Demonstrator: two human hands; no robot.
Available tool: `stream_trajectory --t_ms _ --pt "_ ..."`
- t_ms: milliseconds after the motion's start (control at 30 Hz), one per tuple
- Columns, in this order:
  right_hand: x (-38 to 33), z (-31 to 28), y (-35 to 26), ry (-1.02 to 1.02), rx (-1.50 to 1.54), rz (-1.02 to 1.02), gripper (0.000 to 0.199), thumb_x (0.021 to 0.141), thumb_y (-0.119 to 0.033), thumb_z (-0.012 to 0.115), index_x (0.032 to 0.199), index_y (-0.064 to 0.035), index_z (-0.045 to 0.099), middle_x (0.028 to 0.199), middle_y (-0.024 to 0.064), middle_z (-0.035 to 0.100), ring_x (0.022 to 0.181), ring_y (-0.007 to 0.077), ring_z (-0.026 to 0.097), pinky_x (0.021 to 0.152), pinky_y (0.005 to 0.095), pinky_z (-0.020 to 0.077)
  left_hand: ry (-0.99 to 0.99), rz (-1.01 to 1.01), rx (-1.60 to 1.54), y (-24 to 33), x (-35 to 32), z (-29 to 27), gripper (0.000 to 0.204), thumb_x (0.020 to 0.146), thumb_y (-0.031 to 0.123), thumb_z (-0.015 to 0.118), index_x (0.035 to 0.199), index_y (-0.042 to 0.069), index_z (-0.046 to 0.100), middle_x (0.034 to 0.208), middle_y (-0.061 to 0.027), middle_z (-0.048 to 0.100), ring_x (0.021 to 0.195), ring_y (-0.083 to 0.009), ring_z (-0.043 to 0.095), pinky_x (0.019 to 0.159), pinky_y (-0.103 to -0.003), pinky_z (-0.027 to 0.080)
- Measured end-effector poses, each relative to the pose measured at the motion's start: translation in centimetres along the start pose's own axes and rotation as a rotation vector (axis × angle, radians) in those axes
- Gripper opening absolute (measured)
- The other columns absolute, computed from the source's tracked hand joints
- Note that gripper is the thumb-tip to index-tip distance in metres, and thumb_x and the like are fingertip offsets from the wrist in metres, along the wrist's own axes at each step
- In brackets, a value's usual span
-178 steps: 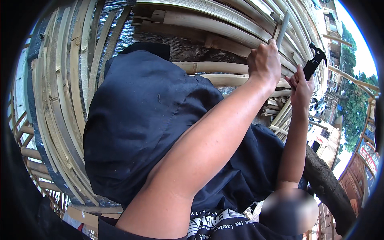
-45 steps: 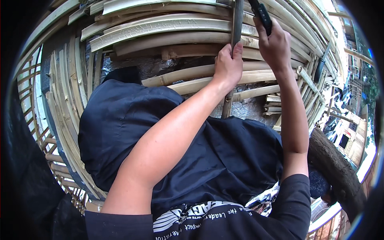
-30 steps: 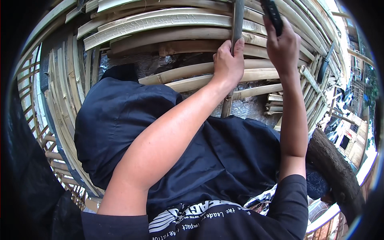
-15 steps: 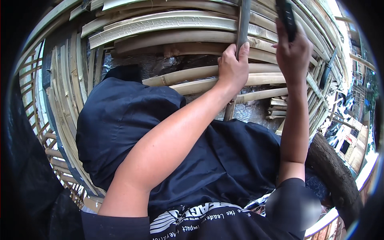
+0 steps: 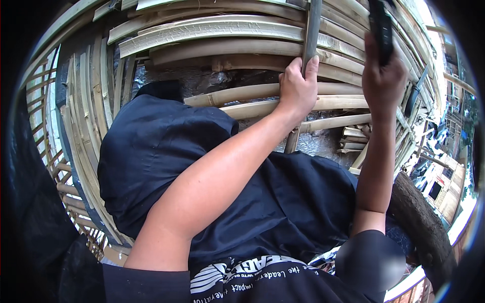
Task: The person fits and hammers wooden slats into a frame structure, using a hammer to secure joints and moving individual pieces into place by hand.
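Note:
My left hand (image 5: 299, 86) is closed around a narrow bamboo strip (image 5: 312, 30), thumb pointing up along it. The strip stands across the lying bamboo pieces; its top leaves the picture, and its lower end shows below my wrist by my dark trousers. To the right, my raised right hand (image 5: 386, 83) grips a black tool (image 5: 382, 35) whose upper part is dim and cut off by the picture's edge, so I cannot tell its kind. Split bamboo lengths (image 5: 222, 31) lie in rows behind both hands.
A black-handled knife (image 5: 413, 100) rests on bamboo at the right. Short bamboo pieces (image 5: 355, 137) are stacked between my arms. More strips (image 5: 86, 96) stand at the left. A thick dark log (image 5: 422, 222) is beside my right elbow. Slatted bamboo (image 5: 70, 194) borders the left side.
My right hand with the black tool has shifted a little right and down in the picture. My left hand keeps its hold on the bamboo strip; the whole view has moved slightly.

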State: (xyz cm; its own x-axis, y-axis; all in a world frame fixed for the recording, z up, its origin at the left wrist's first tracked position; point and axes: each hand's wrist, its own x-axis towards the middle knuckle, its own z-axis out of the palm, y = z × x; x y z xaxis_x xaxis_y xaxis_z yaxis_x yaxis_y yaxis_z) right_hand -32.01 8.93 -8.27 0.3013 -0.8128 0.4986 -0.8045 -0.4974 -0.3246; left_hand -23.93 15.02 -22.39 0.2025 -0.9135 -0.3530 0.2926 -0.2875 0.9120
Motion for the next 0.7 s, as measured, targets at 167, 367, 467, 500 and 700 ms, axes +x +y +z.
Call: stream_trajectory --t_ms 167,367,467,500,700 --pt "-3.9 -3.0 0.1 -0.030 0.043 0.101 0.023 0.097 -0.024 0.071 0.092 -0.0019 0.065 0.062 0.0092 0.057 0.054 0.0157 0.052 0.055 0.0312 0.0440 -0.084 -0.108 -0.089 1.2 0.0 -0.2 0.055 0.105 0.056 0.045 0.091 0.003 0.053 0.067 -0.0016 0.054 0.052 -0.0077 0.053 0.049 -0.029 0.055" --pt "-11.1 -9.9 -0.4 -0.178 0.030 0.392 0.029 0.099 -0.028 0.068 0.107 0.0001 0.067 0.066 0.0035 0.057 0.055 0.0111 0.054 0.055 0.0298 0.0418 -0.169 -0.170 -0.209 1.7 0.9 0.2 0.055 0.109 0.055 0.026 0.105 0.006 0.053 0.073 0.0002 0.051 0.056 -0.0083 0.049 0.051 -0.028 0.047" --pt "-12.8 -14.1 -1.1 -0.135 0.252 0.574 0.034 0.103 -0.037 0.063 0.097 -0.0030 0.061 0.065 -0.0044 0.052 0.056 0.0036 0.049 0.050 0.0226 0.0364 -0.254 -0.270 -0.337 3.6 -0.2 -0.6 0.048 0.110 0.052 0.030 0.107 0.009 0.052 0.077 -0.0005 0.052 0.057 -0.0097 0.048 0.054 -0.031 0.046" --pt "-12.8 -15.5 -1.6 -0.136 0.240 0.574 0.036 0.103 -0.039 0.062 0.091 -0.0052 0.057 0.066 -0.0045 0.051 0.056 0.0035 0.048 0.051 0.0228 0.0375 -0.276 -0.307 -0.376 3.8 -0.1 -0.8 0.047 0.110 0.053 0.031 0.109 0.010 0.051 0.077 -0.0003 0.051 0.059 -0.0102 0.049 0.056 -0.031 0.047" --pt "-11.8 -19.5 -5.8 -0.090 0.526 0.711 0.041 0.106 -0.046 0.054 0.093 -0.0067 0.055 0.066 -0.0063 0.040 0.052 0.0024 0.034 0.048 0.0199 0.0280 -0.345 -0.406 -0.412 3.9 0.0 -1.4 0.048 0.110 0.054 0.027 0.117 0.013 0.051 0.086 -0.0032 0.051 0.072 -0.0162 0.056 0.068 -0.038 0.052"
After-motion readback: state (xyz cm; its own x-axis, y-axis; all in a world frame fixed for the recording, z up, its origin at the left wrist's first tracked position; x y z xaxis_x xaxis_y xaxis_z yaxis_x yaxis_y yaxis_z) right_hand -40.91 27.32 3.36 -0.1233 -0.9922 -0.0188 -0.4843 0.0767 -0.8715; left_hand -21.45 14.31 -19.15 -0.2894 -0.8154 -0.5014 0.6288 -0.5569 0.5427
